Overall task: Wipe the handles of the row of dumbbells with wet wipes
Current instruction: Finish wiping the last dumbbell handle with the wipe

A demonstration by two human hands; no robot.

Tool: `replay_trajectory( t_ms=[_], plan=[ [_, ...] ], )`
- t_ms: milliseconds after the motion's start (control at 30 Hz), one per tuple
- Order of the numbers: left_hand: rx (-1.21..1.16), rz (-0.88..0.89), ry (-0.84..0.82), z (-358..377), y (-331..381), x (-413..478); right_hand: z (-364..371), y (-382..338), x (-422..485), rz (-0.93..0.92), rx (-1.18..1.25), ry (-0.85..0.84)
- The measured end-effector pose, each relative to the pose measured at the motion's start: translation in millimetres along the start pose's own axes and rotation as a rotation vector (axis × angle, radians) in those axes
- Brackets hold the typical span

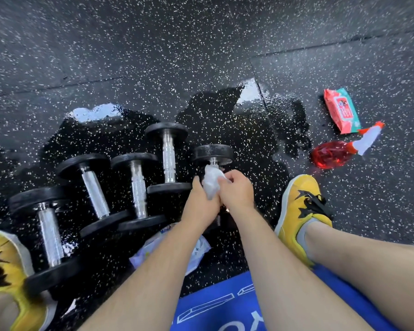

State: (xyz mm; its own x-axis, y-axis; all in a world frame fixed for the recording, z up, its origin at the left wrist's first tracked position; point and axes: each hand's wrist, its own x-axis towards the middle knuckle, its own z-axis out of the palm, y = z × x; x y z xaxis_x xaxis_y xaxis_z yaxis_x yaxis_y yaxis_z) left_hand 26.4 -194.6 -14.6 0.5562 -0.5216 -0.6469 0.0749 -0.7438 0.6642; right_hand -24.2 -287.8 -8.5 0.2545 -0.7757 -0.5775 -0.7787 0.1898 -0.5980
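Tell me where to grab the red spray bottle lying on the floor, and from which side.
Grip the red spray bottle at the narrow neck, where the body meets the white trigger head. It lies on its side on the floor, so come from above, fingers closing across the neck; the rounder body looks harder to wrap.

Knurled shiny metal handles [168, 161]; speckled, seemingly rubber floor [153, 44], wet-glossy.

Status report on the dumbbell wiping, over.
Left hand and right hand grip wipe on rightmost dumbbell. Other four handles bare. Floor wet; nothing blocking.
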Motion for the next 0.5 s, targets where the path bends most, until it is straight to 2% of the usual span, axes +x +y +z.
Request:
replay_trajectory(
  t_ms=[100,167,233,300,333,367,433,500],
  plan=[
    [-0.068,0.094,0.000,3,-8,-5,-17,2,2,0.108,0.174,-0.149],
    [-0.049,0.143,0.062,7,-12,-5,-22,5,7,0.124,0.191,-0.180],
    [-0.022,0.165,0.127,12,-14,-5,-15,11,7,-0.012,0.054,-0.059],
    [-0.016,0.202,0.175,13,-15,-8,-2,18,2,-0.233,-0.146,0.126],
    [-0.030,0.214,0.197,13,-16,-9,4,23,-1,-0.329,-0.220,0.147],
    [-0.048,0.211,0.220,13,-16,-10,11,25,-3,-0.349,-0.249,0.080],
    [-0.061,0.189,0.258,15,-20,-8,18,25,-6,-0.243,-0.268,-0.122],
    [-0.049,0.190,0.269,16,-24,-5,18,19,-3,-0.177,-0.275,-0.213]
  ],
)
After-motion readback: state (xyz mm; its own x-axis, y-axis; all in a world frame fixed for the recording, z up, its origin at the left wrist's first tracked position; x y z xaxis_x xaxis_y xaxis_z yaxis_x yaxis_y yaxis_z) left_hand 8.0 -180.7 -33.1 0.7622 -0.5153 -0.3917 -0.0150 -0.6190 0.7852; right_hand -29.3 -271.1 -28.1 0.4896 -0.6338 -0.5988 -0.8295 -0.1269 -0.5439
